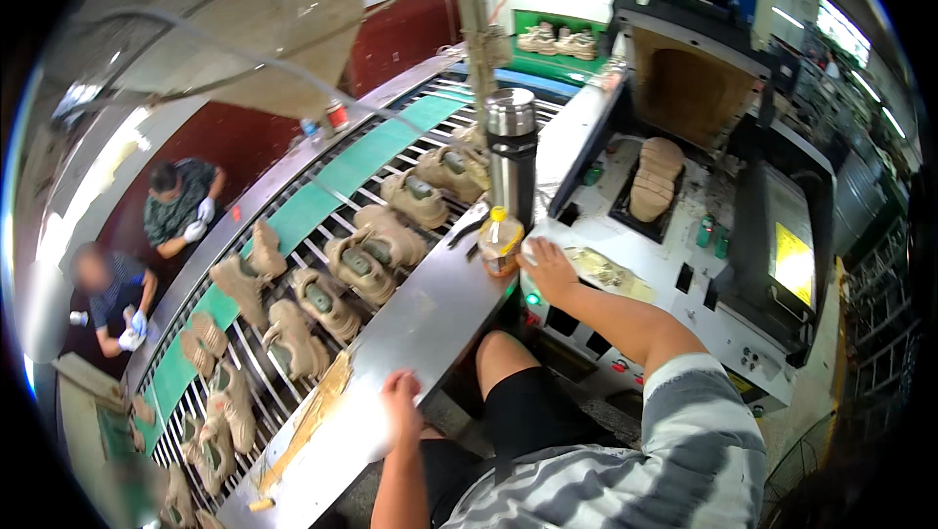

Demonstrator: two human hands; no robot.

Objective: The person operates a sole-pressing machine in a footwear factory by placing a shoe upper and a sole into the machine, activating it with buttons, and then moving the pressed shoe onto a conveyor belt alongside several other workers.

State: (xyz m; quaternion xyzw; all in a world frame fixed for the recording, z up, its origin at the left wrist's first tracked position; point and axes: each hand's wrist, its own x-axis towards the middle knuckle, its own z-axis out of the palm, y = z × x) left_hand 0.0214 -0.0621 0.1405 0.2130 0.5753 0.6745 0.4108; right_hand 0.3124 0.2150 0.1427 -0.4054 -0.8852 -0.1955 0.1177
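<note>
My right hand (549, 268) lies palm down on the near left corner of the white machine (625, 280), its fingers stretched out. A small white patch shows at its fingertips; I cannot make out what it is. Right beside those fingers stands a clear bottle with a yellow cap (500, 241), and behind it a tall steel thermos (512, 153). My left hand (401, 407) is over the near edge of the metal ledge (420, 319), blurred, its fingers seemingly curled. In the machine, under its raised lid (689, 70), a tan shoe sole (656, 179) rests bottom up.
Left of the ledge, a roller conveyor with a green strip (366, 162) carries several tan shoes (362, 270). Two people (181, 202) in white gloves work across it. A second raised lid with a lit yellow panel (793, 263) is at right. More shoes (557, 42) sit at the back.
</note>
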